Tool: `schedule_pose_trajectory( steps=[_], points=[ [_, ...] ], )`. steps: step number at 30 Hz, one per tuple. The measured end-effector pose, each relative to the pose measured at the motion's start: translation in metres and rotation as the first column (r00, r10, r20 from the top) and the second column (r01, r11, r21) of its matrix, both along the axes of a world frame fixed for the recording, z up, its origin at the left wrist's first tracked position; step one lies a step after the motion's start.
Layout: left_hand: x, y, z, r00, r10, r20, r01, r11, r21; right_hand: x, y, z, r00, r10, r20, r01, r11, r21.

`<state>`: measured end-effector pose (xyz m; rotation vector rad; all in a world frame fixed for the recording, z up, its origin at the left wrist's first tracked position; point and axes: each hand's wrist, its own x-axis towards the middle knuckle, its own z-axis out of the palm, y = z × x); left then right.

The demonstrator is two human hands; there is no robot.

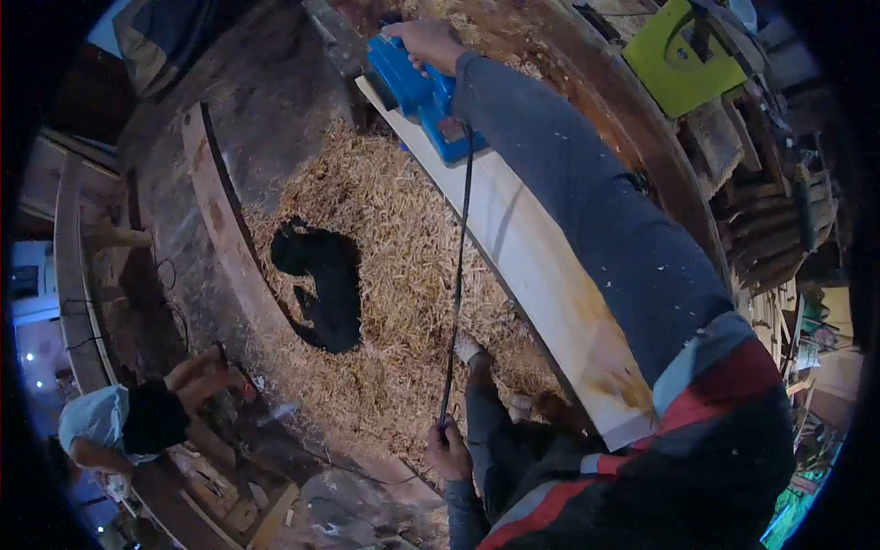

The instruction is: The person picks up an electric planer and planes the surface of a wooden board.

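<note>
The pale wooden board [513, 220] runs lengthwise away from the wearer, and the blue electric planer [399, 78] sits on it close to the far end. The right hand [429, 46] is at that same far end, its fingers curled closed around the planer's handle, the arm in its dark grey sleeve stretched out above the board's right side. The left hand [449, 454] is to the left of the board's near end, well apart from the planer, with its fingers closed on the black power cord [456, 302]; the cord hangs in a thin, nearly straight line from the planer across the board's left edge.

The board is long, flat and straight-edged, smooth and creamy along most of its face, with yellow-brown staining toward the near end. Left of it spreads a thick, loose layer of curled, straw-coloured wood shavings [403, 247]. On these lies a matte black shape [330, 293] with rounded outlines, too dark to identify. Farther left of the board are a slim, curved wooden plank [220, 197] and another person [96, 417] in a pale top. Beyond the board's right side is a smooth yellow-green panel [653, 55].
</note>
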<state>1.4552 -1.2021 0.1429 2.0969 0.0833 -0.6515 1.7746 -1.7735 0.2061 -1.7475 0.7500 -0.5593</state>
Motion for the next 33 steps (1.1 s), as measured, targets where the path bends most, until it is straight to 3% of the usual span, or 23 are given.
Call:
schedule_pose_trajectory(
  steps=[2, 4, 5, 7, 9, 10, 13, 14, 15, 17, 20, 22, 23, 25, 26, 27, 29, 31, 33],
  points=[
    [0.004, -0.010, -0.010, 0.997, -0.022, -0.074, 0.027, 0.998, 0.060, 0.021, -0.013, 0.000, 0.998, -0.008, -0.065, 0.005, 0.999, -0.052],
    [0.003, -0.017, -0.015, 0.999, 0.031, -0.030, -0.036, 0.977, -0.208, 0.020, -0.022, 0.002, 0.992, -0.042, -0.120, 0.030, 0.995, -0.100],
    [0.002, -0.018, -0.012, 0.999, 0.026, -0.043, -0.033, 0.984, -0.173, 0.015, -0.022, -0.002, 0.996, 0.029, -0.084, -0.050, 0.965, -0.258],
    [-0.001, -0.021, 0.013, 1.000, -0.003, 0.027, 0.006, 0.991, -0.137, 0.010, -0.020, -0.005, 0.992, 0.112, -0.064, -0.129, 0.901, -0.415],
    [-0.007, -0.012, 0.025, 0.994, -0.028, 0.102, 0.037, 0.995, -0.090, 0.009, -0.012, -0.003, 0.977, 0.022, -0.210, -0.072, 0.970, -0.230],
    [-0.015, 0.003, 0.018, 0.995, 0.017, 0.102, -0.008, 0.996, -0.087, 0.000, -0.003, -0.005, 0.977, 0.026, -0.210, -0.073, 0.973, -0.221],
    [-0.030, 0.028, 0.031, 0.991, 0.036, 0.129, -0.032, 0.999, -0.036, -0.065, 0.025, -0.001, 0.981, 0.116, -0.158, -0.182, 0.843, -0.506],
    [-0.033, 0.032, 0.036, 0.985, 0.031, 0.169, -0.032, 0.999, 0.005, -0.092, 0.043, 0.008, 0.979, 0.066, -0.194, -0.131, 0.929, -0.346],
    [-0.039, 0.043, 0.025, 0.981, 0.105, 0.165, -0.083, 0.987, -0.134, -0.118, 0.062, 0.020, 0.974, 0.024, -0.227, -0.066, 0.981, -0.180],
    [-0.050, 0.049, 0.028, 0.967, 0.074, 0.246, -0.047, 0.992, -0.115, -0.171, 0.095, 0.029, 0.965, -0.027, -0.261, 0.006, 0.997, -0.079],
    [-0.065, 0.061, 0.038, 0.924, 0.008, 0.383, 0.013, 0.999, -0.051, -0.265, 0.139, 0.029, 0.957, -0.076, -0.278, 0.054, 0.995, -0.084],
    [-0.083, 0.059, 0.073, 0.901, -0.179, 0.395, 0.163, 0.984, 0.073, -0.340, 0.182, 0.041, 0.966, -0.092, -0.242, 0.099, 0.995, 0.018],
    [-0.095, 0.062, 0.075, 0.934, -0.080, 0.349, 0.153, 0.970, -0.186, -0.376, 0.203, 0.041, 0.975, -0.113, -0.193, 0.119, 0.993, 0.020],
    [-0.123, 0.079, 0.063, 0.927, -0.059, 0.370, 0.155, 0.959, -0.237, -0.446, 0.243, 0.021, 0.984, -0.167, -0.067, 0.166, 0.986, -0.025],
    [-0.138, 0.086, 0.061, 0.931, -0.023, 0.364, 0.136, 0.948, -0.288, -0.488, 0.268, 0.032, 0.980, -0.179, -0.085, 0.179, 0.984, 0.001],
    [-0.154, 0.090, 0.080, 0.907, -0.177, 0.381, 0.226, 0.970, -0.086, -0.530, 0.294, 0.044, 0.976, -0.187, -0.108, 0.191, 0.981, 0.026],
    [-0.182, 0.086, 0.103, 0.875, -0.263, 0.406, 0.304, 0.952, -0.038, -0.611, 0.337, 0.038, 0.980, -0.181, -0.085, 0.187, 0.979, 0.080],
    [-0.202, 0.097, 0.097, 0.823, -0.357, 0.442, 0.368, 0.928, 0.064, -0.684, 0.381, 0.075, 0.962, -0.111, -0.250, 0.176, 0.950, 0.258],
    [-0.214, 0.107, 0.086, 0.867, -0.330, 0.375, 0.348, 0.937, 0.019, -0.738, 0.416, 0.110, 0.910, -0.115, -0.399, 0.205, 0.960, 0.193]
  ],
)
